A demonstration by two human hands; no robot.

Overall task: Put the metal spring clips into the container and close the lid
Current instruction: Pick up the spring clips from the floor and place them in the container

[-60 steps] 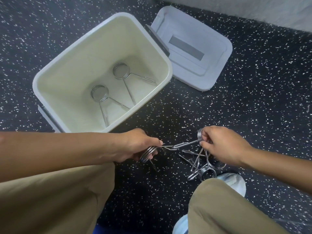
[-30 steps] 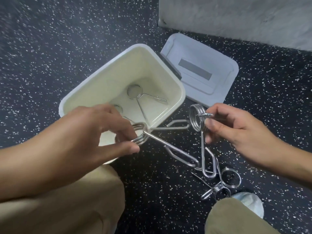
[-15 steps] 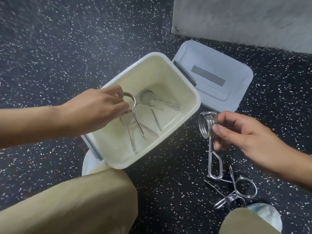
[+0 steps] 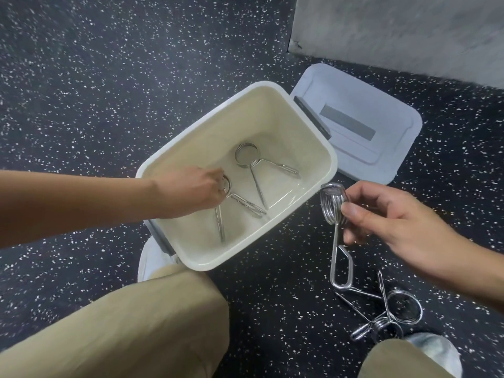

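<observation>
A cream rectangular container (image 4: 308, 137) stands open on the speckled floor. My left hand (image 4: 191, 192) reaches down inside it, fingers closed on the coil of a metal spring clip (image 4: 240, 204) that lies near the bottom. Another clip (image 4: 249, 156) rests on the container floor behind it. My right hand (image 4: 392, 222) is just right of the container's rim and pinches the coil of a hanging spring clip (image 4: 336, 236). Loose clips (image 4: 392, 315) lie tangled on the floor below that hand. The pale lid (image 4: 376, 105) lies flat behind the container.
A grey concrete wall base (image 4: 409, 31) runs along the back right. My knees in tan trousers (image 4: 152, 323) fill the near foreground, and a pale shoe (image 4: 433, 347) sits beside the loose clips. Dark speckled floor (image 4: 81, 91) spreads out to the left.
My left hand has carried its clip from the floor over the rim and down into the container. My right hand has lifted a clip off the pile and holds it beside the rim.
</observation>
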